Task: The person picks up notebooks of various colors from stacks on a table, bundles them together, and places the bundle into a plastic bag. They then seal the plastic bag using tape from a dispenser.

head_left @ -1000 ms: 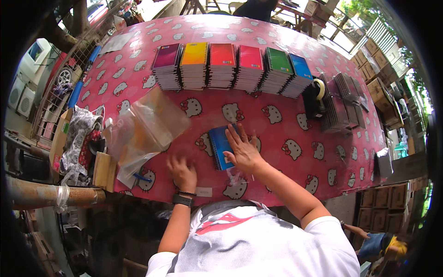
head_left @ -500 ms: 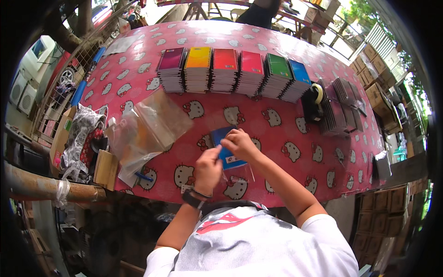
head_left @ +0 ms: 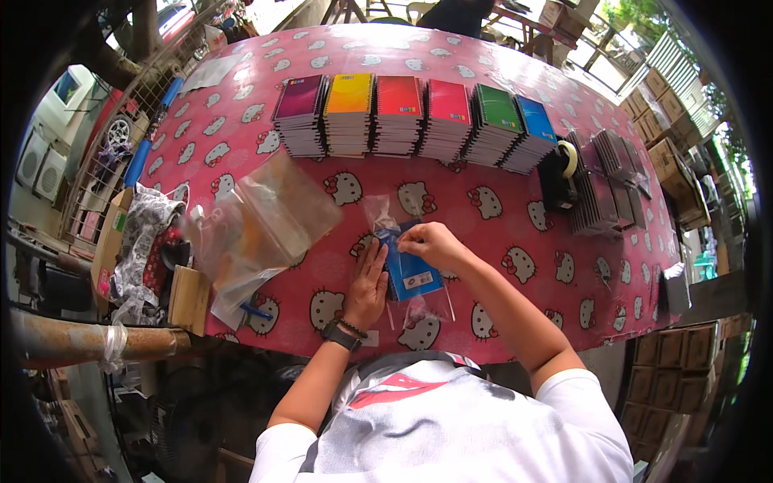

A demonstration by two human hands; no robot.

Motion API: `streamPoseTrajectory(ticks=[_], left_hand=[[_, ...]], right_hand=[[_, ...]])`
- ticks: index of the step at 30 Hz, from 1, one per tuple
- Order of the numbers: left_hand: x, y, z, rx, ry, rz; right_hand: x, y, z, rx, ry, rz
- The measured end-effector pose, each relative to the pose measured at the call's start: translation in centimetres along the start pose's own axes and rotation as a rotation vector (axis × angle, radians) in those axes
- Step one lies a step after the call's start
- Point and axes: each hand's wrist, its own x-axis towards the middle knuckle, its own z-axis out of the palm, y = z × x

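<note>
A blue spiral notebook (head_left: 415, 276) lies on the pink patterned tablecloth in front of me. Clear plastic wrapping (head_left: 377, 211) sticks out past its far end and past its near end. Along the notebook's left edge my left hand (head_left: 367, 288) rests flat, fingers stretched out and together. From the right, my right hand (head_left: 433, 245) reaches over the upper part of the cover with its fingertips pinched. Whatever is between those fingertips is too small to make out.
Stacks of notebooks in purple, yellow, red, pink, green and blue (head_left: 535, 121) stand in a row across the table. Right of them are a black tape dispenser (head_left: 555, 181) and dark stacked packs (head_left: 594, 201). Loose clear plastic bags (head_left: 266, 213) and a blue pen (head_left: 256, 311) lie left.
My left hand has opened from a closed grip and lies flat beside the notebook. My right hand has shifted slightly right. More plastic shows beyond the notebook's far end.
</note>
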Motion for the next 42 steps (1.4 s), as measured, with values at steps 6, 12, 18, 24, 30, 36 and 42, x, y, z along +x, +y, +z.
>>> streamPoseTrajectory(ticks=[6, 12, 18, 24, 30, 36, 42], left_hand=[[0.4, -1.2, -0.4, 0.095, -0.166, 0.021], [1.1, -1.8, 0.3, -0.026, -0.239, 0.022], [0.9, -1.7, 0.1, 0.004, -0.26, 0.003], [2.5, -1.2, -0.3, 0.148, -0.365, -0.008], [5.6, 0.3, 0.0, 0.114, -0.415, -0.091], [5.6, 0.8, -0.9, 0.249, -0.447, -0.157], [5.5, 0.5, -0.6, 0.193, -0.439, -0.141]], right_hand=[[-2.7, -0.3, -2.0, -0.621, -0.274, -0.182], [-2.6, 2.9, -0.8, -0.532, -0.105, -0.079], [-2.5, 1.1, 0.5, -0.522, -0.114, 0.04], [-2.0, 1.3, 1.4, -0.534, -0.046, 0.001], [-1.8, 2.4, 1.7, -0.417, 0.106, -0.05], [-3.7, 4.6, -7.5, -0.15, 0.638, -0.189], [-8.8, 16.8, -25.1, -0.494, 1.191, 0.59]])
